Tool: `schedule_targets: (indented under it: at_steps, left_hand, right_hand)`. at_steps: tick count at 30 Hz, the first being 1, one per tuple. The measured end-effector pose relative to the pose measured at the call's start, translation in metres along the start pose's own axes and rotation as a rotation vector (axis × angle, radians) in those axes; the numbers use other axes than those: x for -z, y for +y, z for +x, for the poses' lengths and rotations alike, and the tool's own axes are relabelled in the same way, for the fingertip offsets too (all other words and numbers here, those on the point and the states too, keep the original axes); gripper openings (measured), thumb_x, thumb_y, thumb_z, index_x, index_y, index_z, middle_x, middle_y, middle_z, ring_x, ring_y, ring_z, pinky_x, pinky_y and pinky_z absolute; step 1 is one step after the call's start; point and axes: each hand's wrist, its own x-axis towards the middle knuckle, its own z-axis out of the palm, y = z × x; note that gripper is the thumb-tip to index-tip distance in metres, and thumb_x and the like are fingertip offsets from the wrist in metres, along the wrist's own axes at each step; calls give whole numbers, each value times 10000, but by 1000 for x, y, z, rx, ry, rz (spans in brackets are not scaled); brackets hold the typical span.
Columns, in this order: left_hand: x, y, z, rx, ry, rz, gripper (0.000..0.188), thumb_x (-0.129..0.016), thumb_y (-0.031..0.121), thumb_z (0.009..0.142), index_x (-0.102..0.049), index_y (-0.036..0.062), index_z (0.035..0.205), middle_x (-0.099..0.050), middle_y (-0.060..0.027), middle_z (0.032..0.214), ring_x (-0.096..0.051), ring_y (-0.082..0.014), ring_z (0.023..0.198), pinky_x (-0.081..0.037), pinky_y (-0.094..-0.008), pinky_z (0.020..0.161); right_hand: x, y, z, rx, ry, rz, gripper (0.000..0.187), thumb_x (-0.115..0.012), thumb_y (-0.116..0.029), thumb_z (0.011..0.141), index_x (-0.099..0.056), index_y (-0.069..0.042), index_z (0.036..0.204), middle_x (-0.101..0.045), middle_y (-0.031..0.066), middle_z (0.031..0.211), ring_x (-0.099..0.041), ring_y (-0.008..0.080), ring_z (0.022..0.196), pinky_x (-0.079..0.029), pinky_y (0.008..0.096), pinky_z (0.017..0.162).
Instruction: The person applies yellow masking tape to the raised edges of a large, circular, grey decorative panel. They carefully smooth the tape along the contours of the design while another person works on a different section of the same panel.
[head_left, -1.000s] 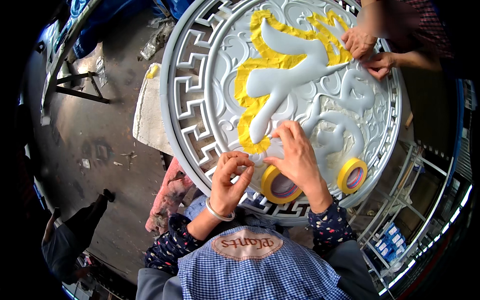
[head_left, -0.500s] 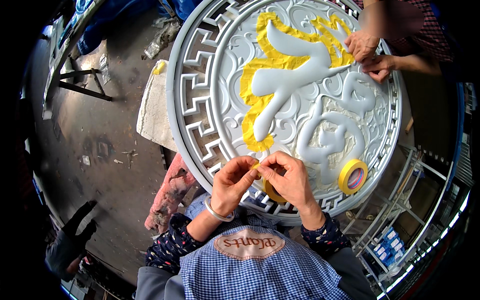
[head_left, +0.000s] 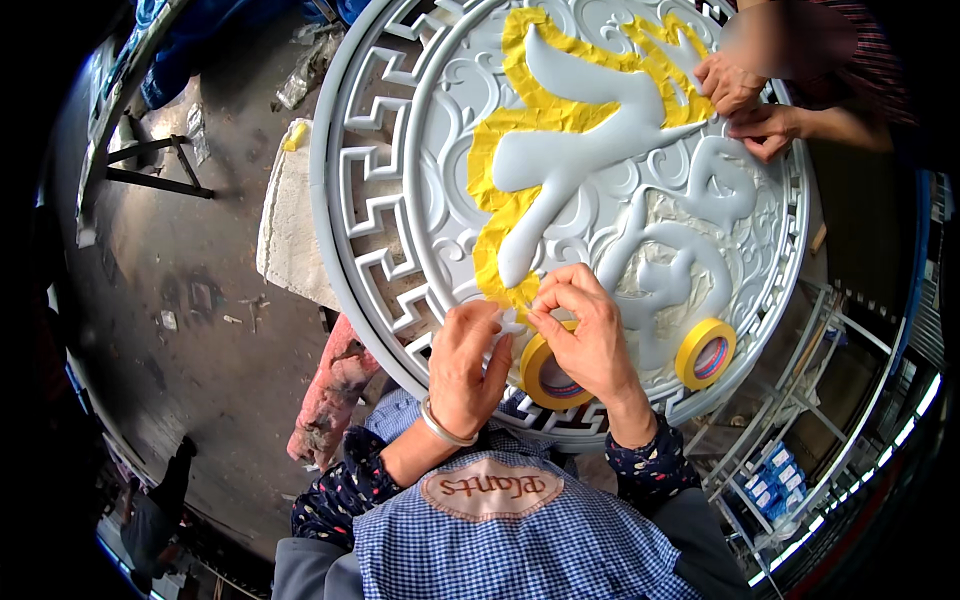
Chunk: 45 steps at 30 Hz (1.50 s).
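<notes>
Before me lies a round grey carved panel [head_left: 400, 130] with raised scrollwork and a smooth raised character. Crinkled yellow masking tape [head_left: 485, 165] borders much of that character. My right hand [head_left: 588, 330] pinches at the tape's lower end; the fingertips close on a small bit of it. Beside it my left hand [head_left: 462, 365] has its thumb and fingers apart, slightly blurred, with nothing plain between them. Below my right hand a yellow tape roll [head_left: 538, 375] is partly covered by that hand. Another tape roll [head_left: 706, 353] rests on the panel's lower right.
Across the panel a co-worker's hands [head_left: 745, 105] work at the tape's upper right end. A white cloth pad [head_left: 290, 235] and a pink stained padded roll [head_left: 333, 395] are left of the panel. A metal frame rack [head_left: 800, 400] with blue packages stands at right.
My hands have moved apart; the right has shifted up to the tape border's lower end. The yellow bit between both hands no longer shows there. The view has shifted slightly.
</notes>
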Motion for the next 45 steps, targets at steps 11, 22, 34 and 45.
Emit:
schedule_targets:
  at_steps: [11, 22, 34, 45]
  left_hand:
    - [-7, -10, 15, -194, -96, 397, 614, -734, 5, 777, -678, 140, 1374, -639, -64, 1203, -625, -270, 1069, -461, -416, 876]
    - [-11, -12, 20, -197, -148, 543, 689, -713, 44, 783, -656, 247, 1440, -629, -31, 1213, -606, -262, 1090, -463, -420, 912]
    - [-14, -11, 21, -187, -143, 574, 680, -724, 66, 777, -672, 249, 1431, -604, -25, 1209, -591, -252, 1099, -460, -406, 894]
    - [-15, -10, 22, -200, -136, 595, 657, -730, 89, 791, -675, 233, 1429, -601, -22, 1203, -591, -248, 1083, -457, -409, 878]
  right_hand:
    - [-7, 23, 7, -73, 148, -156, 147, -836, -69, 825, -700, -49, 878, -637, 80, 1078, -632, 296, 1046, -454, 436, 930]
    - [-8, 26, 20, -7, 147, -227, 149, -829, -70, 820, -690, -56, 872, -622, 70, 1065, -620, 283, 1044, -452, 433, 908]
    - [-9, 20, 23, -10, 165, -297, 140, -833, -58, 822, -700, -41, 863, -617, 86, 1053, -632, 281, 999, -478, 414, 898]
    - [-10, 19, 23, -26, 165, -324, 145, -839, -69, 816, -703, -55, 862, -618, 76, 1043, -634, 275, 1011, -462, 420, 927]
